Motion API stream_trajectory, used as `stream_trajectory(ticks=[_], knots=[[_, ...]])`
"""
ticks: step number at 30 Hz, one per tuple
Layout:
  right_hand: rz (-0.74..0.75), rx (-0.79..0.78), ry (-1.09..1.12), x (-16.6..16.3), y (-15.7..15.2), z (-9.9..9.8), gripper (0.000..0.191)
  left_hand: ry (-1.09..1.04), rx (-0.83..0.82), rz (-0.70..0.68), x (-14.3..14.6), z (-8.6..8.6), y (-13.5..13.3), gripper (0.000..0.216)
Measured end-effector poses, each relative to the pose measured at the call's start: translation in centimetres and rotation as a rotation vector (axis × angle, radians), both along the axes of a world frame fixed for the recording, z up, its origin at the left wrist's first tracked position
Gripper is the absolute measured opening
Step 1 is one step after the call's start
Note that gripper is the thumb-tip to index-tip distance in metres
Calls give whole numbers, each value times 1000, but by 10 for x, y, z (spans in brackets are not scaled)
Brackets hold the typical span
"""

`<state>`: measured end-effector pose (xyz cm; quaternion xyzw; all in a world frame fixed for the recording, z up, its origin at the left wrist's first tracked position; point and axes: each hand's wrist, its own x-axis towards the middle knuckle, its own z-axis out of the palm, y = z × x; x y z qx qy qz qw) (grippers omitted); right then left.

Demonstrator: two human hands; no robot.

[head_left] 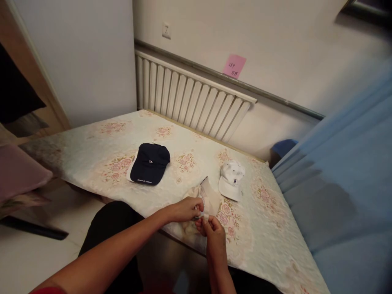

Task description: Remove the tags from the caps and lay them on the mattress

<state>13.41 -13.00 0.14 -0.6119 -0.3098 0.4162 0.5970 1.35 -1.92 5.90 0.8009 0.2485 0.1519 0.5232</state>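
A cream baseball cap lies at the near edge of the table, its brim pointing away to the right. My left hand pinches the cap's back strap between thumb and fingers. Just below and to the right, my right hand is closed on the same strap, fingertips close to those of my left. The fine detail of the strap's fastening is hidden by my fingers. Farther left rests a navy cap with white lettering on its brim. A small white cap sits right of the cream one.
The table wears a pale flowered cover. Behind it stand a white radiator and a wall with a pink note. A blue curtain hangs along the right side; a pink-covered seat is at left.
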Motion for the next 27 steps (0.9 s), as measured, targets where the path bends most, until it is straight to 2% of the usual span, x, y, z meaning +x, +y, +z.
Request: stream_trajectory(ticks=[8, 15, 20, 24, 27], knots=[[16, -22, -169, -8, -1, 4, 23, -65, -146, -20, -2, -8, -4, 9], [-74, 9, -352, -14, 2, 2, 15, -99, -193, 32, 2, -17, -6, 5], [-23, 2, -299, -9, 4, 1, 14, -121, -230, 3, 0, -19, -7, 8], [-18, 6, -212, 0, 7, -2, 19, -174, -307, -23, -7, -23, -8, 14], [-18, 12, -146, 6, 9, -7, 25, -212, -136, -34, -9, -29, -9, 19]])
